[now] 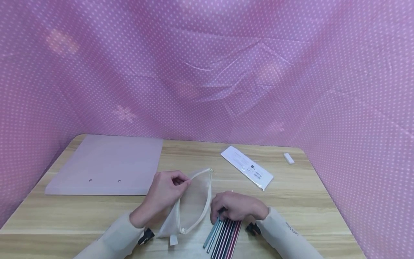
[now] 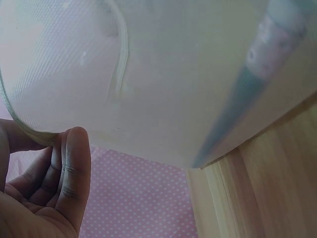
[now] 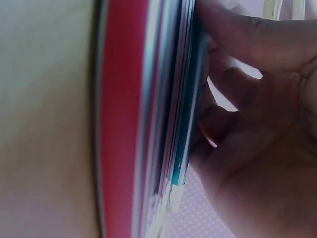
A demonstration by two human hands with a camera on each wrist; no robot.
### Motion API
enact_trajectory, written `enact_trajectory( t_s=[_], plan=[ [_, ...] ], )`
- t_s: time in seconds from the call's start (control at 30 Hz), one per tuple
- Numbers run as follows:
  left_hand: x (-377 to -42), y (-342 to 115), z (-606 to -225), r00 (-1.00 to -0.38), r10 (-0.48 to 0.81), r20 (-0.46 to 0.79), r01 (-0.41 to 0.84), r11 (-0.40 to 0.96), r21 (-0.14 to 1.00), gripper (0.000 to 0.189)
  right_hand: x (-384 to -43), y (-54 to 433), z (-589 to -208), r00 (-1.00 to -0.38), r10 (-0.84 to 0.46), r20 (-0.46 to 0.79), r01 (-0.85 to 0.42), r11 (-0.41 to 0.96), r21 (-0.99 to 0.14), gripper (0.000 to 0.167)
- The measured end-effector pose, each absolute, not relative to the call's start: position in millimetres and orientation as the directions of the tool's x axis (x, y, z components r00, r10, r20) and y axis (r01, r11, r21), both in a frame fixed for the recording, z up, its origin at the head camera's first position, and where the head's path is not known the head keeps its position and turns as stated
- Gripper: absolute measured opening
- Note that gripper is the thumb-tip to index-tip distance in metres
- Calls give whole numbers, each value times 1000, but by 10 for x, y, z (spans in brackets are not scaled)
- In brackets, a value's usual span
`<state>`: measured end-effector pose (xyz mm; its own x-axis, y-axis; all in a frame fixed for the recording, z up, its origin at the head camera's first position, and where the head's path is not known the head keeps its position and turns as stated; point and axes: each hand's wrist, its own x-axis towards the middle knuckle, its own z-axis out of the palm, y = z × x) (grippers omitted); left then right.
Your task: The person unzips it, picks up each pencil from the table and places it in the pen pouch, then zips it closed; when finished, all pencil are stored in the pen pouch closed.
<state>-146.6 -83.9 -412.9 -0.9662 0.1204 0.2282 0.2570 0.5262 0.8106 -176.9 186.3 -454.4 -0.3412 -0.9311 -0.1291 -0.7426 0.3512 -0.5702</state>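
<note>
A translucent zip pouch (image 1: 195,201) stands with its mouth gaping on the table. My left hand (image 1: 169,187) pinches the left side of its rim, thumb against fingers; the left wrist view shows this hand (image 2: 47,183) at the pouch edge. Through the cloudy pouch wall (image 2: 148,119) a dark tapering shape (image 2: 237,106) shows; whether it lies inside or behind is unclear. To the pouch's right, my right hand (image 1: 234,205) bends over a row of pencils (image 1: 223,239). Its fingers grip a teal pencil (image 3: 190,129) at the row's left side, beside a red one (image 3: 124,119).
A pale folder (image 1: 110,162) with two holes lies at the back left. Behind the right hand is a white flat packet (image 1: 247,167) with printing. A small white eraser (image 1: 289,158) sits near the far right corner. Pink dotted cloth (image 1: 207,72) hangs around the table.
</note>
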Motion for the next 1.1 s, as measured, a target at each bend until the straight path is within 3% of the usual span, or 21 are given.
enact_trajectory(
  t_s=[0.27,0.47,0.57,0.83,1.0,1.1],
  plan=[
    [-1466,-840,-4129,-968,119,222,251,519,817,8,-1766,1931,-4425,-358,-930,-86,-690,325,-647,24],
    [-1472,-845,-4126,-974,110,199,227,512,828,9,-1788,2057,-4224,-286,-958,-12,-649,203,-733,21],
    [-1474,-845,-4129,-971,109,212,237,517,822,10,-1787,2094,-4157,-294,-954,58,-587,132,-799,20],
    [-1462,-848,-4111,-975,97,199,221,518,826,8,-1763,2100,-4097,-515,-844,153,-389,71,-918,22],
    [-1464,-847,-4107,-975,89,204,220,526,821,8,-1766,2078,-4135,-685,-725,73,-236,126,-963,26],
    [-1465,-847,-4106,-975,87,207,221,529,820,6,-1793,2060,-4187,-708,-706,11,-148,132,-980,29]
  ],
)
